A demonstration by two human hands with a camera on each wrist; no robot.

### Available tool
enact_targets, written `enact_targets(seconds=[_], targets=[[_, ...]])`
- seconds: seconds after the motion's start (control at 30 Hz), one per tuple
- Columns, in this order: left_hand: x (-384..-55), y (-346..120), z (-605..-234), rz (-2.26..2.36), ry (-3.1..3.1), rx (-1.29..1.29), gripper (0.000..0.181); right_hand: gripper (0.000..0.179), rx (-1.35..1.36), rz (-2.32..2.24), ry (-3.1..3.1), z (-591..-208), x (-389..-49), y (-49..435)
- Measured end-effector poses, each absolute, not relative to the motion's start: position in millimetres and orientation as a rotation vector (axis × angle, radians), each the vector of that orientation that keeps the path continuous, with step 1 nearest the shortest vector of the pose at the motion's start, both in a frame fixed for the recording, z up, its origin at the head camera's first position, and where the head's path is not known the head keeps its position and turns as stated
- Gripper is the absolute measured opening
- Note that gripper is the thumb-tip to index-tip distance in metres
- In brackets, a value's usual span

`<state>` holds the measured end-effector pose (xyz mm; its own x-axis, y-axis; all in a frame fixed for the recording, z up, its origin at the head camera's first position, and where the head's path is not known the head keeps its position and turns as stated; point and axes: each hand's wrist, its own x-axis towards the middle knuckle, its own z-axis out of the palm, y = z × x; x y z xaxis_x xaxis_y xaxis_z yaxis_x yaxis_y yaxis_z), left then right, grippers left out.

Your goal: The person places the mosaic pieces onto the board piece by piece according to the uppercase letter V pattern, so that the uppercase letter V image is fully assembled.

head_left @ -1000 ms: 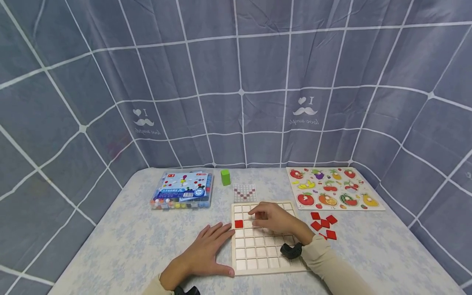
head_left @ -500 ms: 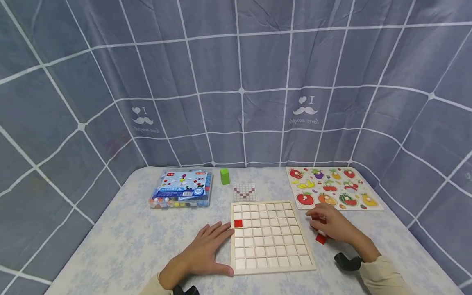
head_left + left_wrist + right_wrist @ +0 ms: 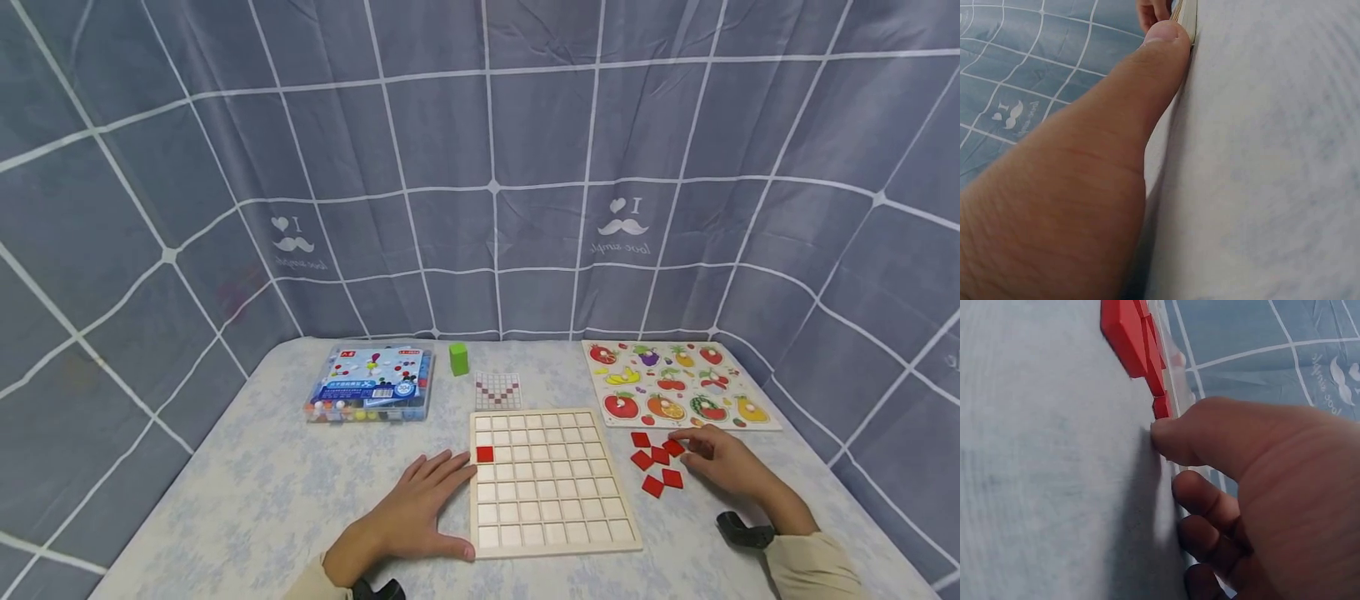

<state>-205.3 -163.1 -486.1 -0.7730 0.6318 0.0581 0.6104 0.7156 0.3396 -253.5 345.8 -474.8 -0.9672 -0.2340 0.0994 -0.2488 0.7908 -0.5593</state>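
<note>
Fingers of the left hand are spread out, tips right up against the left edge of the grid board, thumb down by its near left corner. Right hand is off to the other side: index finger and thumb sit bent around the farthest-right red tile, but honestly I can't tell if they've actually got a pinch on it.

That tile's in a loose cluster of six on the desk, some corners nearly touching, so it's a bit tight in there. Fruit board has its near edge just beyond the cluster, and only a narrow strip of desk separates the tiles from the grid board's right edge. Way more room nearer the person and off toward the desk's right edge.

On the grid, one placed red tile fills the leftmost column, third row from the far edge. Pattern card lies just past that far edge, green block behind it, plastic box well apart on the left.
</note>
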Motion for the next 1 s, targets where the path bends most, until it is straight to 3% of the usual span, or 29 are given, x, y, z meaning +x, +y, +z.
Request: enact_targets(seconds=[1.0], targets=[[-204.3, -162.1, -485.7, 0.520, 2.860, 1.026, 0.107, 0.028, 0.325, 0.990, -2.882, -479.1, -255.8, 346.0]])
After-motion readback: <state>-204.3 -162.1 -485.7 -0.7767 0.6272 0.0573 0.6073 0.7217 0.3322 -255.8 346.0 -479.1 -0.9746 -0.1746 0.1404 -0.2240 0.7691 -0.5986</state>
